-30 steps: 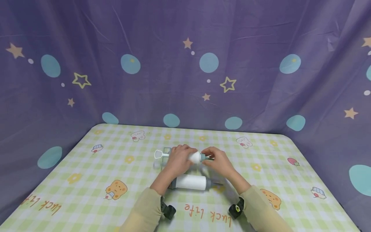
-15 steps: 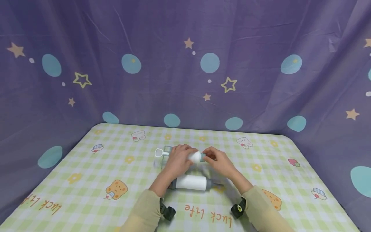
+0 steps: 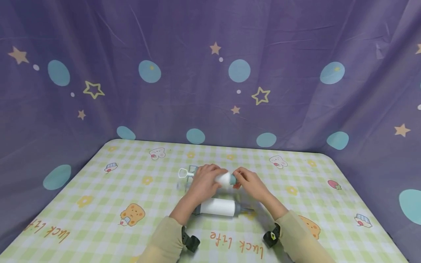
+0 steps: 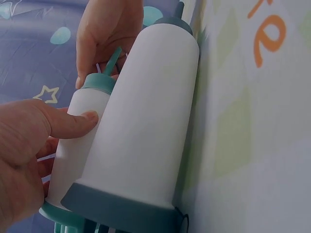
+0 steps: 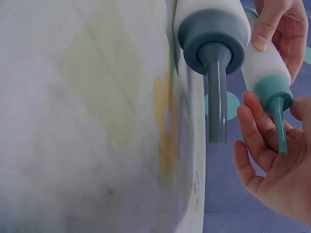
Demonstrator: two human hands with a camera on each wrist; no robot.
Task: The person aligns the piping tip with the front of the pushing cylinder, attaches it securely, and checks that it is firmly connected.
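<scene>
My left hand [image 3: 205, 183] holds the white barrel of a smaller piston syringe [image 4: 73, 150], its thumb laid along the side. A pale looped handle [image 3: 182, 173] sticks out to the left of that hand. At the barrel's right end, my right hand [image 3: 251, 183] pinches the green nozzle cap [image 5: 272, 88] between thumb and fingertips. The thin green nozzle [image 5: 280, 128] points out over the right palm. Closer to me lies a larger white syringe [image 3: 217, 207] with a grey cap and nozzle [image 5: 216, 97], which neither hand holds. Its left end is partly hidden by my left wrist.
A table with a green checked cloth [image 3: 98, 204] spreads around the syringes. Behind it hangs a purple curtain [image 3: 184, 91] with stars and dots. Black wrist cameras [image 3: 190, 242] sit on both forearms.
My right fingers have turned about the green cap, and the nozzle seen earlier is now hidden by them in the head view. The small syringe has shifted slightly right. The larger syringe stays put.
</scene>
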